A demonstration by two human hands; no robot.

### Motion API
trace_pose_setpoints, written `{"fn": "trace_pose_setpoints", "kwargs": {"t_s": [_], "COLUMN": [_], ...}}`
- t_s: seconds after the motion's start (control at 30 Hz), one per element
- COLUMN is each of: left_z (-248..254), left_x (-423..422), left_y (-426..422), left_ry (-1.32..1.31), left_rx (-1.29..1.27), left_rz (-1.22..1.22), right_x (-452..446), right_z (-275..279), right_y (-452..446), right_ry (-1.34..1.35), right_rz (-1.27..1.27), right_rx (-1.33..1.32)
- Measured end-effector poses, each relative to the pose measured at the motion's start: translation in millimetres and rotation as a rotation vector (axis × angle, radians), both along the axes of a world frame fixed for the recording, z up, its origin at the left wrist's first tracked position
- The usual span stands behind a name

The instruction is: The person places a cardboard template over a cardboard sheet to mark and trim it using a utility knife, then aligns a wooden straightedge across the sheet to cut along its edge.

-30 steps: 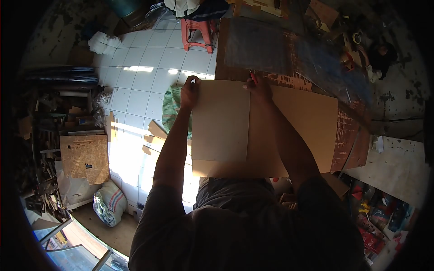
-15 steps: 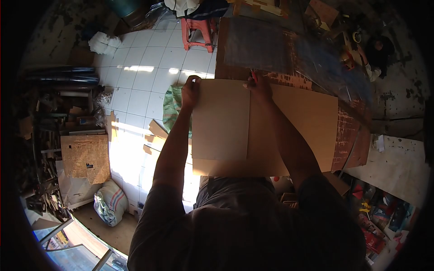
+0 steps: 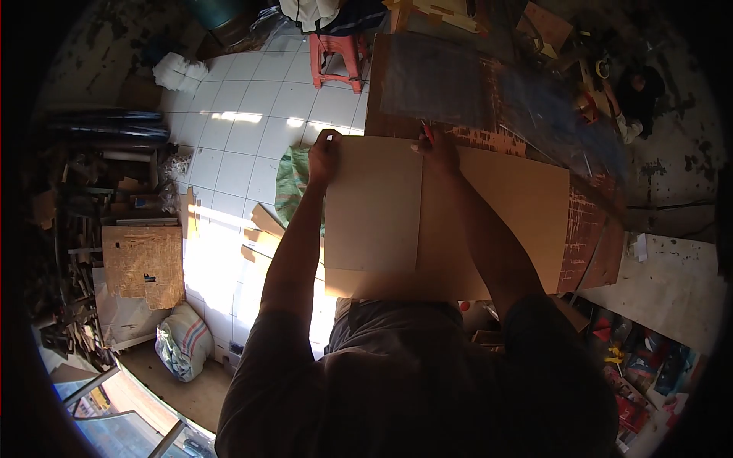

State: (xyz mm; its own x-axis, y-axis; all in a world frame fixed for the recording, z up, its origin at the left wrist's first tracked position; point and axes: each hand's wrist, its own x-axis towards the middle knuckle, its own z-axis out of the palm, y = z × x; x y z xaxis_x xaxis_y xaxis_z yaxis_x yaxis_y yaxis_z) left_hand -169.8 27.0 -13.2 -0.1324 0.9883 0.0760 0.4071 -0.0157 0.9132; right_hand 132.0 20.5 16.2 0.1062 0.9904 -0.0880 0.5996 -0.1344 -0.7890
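Left hand (image 3: 324,158) curls, hold unclear, at tan rectangular board's (image 3: 523,217) far-left corner; right hand (image 3: 440,154) grips slim red pen-like tool (image 3: 428,134); grey rectangular sheet (image 3: 372,210) already overlies board, markings indiscernible.

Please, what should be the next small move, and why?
I would probably have the right hand draw the red tool along the right edge of the smaller sheet. The tool is held near that edge's far end, this sheet lies on the larger sheet, and the left hand is at the smaller one's far left corner, perhaps steadying it.
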Motion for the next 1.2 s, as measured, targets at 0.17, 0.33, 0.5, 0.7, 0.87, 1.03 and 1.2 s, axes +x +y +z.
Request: {"fn": "trace_pose_setpoints", "kwargs": {"t_s": [0.17,0.33,0.5,0.7,0.87,1.03,1.2], "left_z": [1.8,5.6,16.0,9.7,8.4,-4.2,-9.0], "left_x": [-3.2,-6.2,-14.6,-45.3,-59.2,-56.0,-56.5], "left_y": [0.3,-3.0,-22.2,-125.2,-191.1,-197.3,-190.5], "left_ry": [0.027,0.056,0.229,-0.207,-0.312,-0.312,0.024], "left_rx": [-0.066,-0.176,-0.192,-0.479,-0.618,-0.551,-0.523], "left_rz": [-0.015,0.054,0.073,-0.308,-0.229,-0.170,-0.148], "right_x": [1.6,0.4,2.3,7.0,4.2,9.6,13.3], "right_z": [1.1,0.7,0.3,-18.5,-2.9,-16.0,-13.9], "right_y": [4.0,4.6,9.7,10.9,9.5,17.4,9.6], "right_ry": [-0.004,-0.014,-0.033,-0.096,-0.107,-0.060,-0.008], "right_rz": [0.044,0.005,0.028,0.056,0.056,0.079,0.109], "right_rx": [-0.044,-0.098,-0.064,-0.001,-0.033,-0.054,0.090]}}
